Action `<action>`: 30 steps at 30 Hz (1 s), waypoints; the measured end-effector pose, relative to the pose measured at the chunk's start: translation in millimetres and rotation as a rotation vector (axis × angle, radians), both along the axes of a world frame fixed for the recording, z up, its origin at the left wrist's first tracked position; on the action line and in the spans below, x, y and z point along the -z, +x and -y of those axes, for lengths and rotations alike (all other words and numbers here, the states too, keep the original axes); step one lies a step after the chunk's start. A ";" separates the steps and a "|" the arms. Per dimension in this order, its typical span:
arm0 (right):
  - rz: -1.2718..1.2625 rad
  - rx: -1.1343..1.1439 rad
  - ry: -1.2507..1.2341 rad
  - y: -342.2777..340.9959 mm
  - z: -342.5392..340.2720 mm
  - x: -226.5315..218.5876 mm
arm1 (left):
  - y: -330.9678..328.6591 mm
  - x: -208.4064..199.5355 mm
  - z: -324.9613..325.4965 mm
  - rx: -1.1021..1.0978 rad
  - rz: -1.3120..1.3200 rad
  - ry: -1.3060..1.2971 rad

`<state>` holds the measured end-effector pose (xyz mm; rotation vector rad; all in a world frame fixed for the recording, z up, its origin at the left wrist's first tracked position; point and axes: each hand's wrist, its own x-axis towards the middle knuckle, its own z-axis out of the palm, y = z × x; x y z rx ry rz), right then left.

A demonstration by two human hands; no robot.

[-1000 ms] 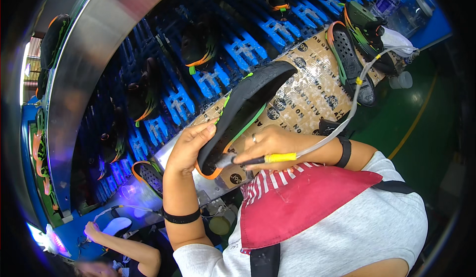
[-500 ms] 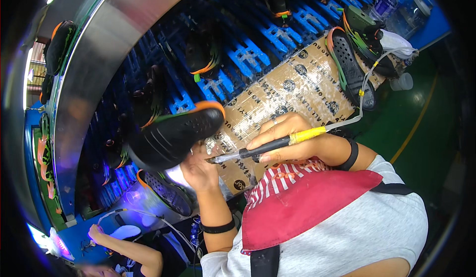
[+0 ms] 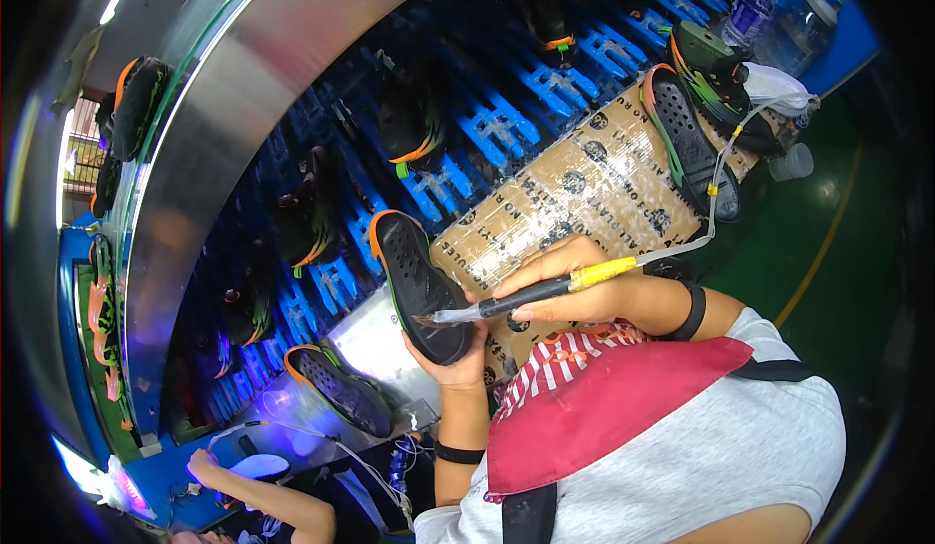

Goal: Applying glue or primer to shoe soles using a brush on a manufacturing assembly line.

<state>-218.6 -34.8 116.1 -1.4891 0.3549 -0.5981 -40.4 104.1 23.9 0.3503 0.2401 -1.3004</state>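
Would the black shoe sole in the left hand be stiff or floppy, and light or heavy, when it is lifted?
The shoe sole is probably fairly stiff: its far end shows no sag though the left hand holds the other end. It may be light, since one hand supports it and holes dot its surface.

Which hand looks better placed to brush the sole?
Probably the right hand: it holds the brush, bristles over the sole. The left hand is occupied, holding the sole's lower end.
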 end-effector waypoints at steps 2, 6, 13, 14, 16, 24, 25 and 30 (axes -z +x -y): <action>-0.008 0.014 0.032 2.8 -2.1 -2.3 | -1.4 1.6 0.3 -0.042 -0.034 0.000; 0.027 0.093 0.082 11.0 -9.6 -4.8 | -4.5 5.9 -0.4 -0.077 -0.033 0.093; 0.131 0.151 -0.139 34.1 -13.4 -11.8 | -11.1 17.9 3.4 -0.140 0.207 0.081; 0.179 0.227 -0.299 39.7 -12.3 -13.6 | -16.5 17.9 5.9 -0.121 0.367 0.101; 0.187 0.334 -0.482 47.9 -6.3 -19.0 | -25.3 14.1 13.4 -0.137 0.507 0.101; -0.088 0.637 -0.919 58.8 14.5 -15.5 | -50.7 -10.7 16.2 -0.006 0.556 0.052; -0.078 0.632 -0.920 63.0 11.0 -16.2 | -50.3 -14.5 12.7 -0.013 0.560 0.057; 0.009 0.471 -0.943 67.1 8.1 -7.7 | -51.8 -13.3 11.5 0.016 0.552 0.061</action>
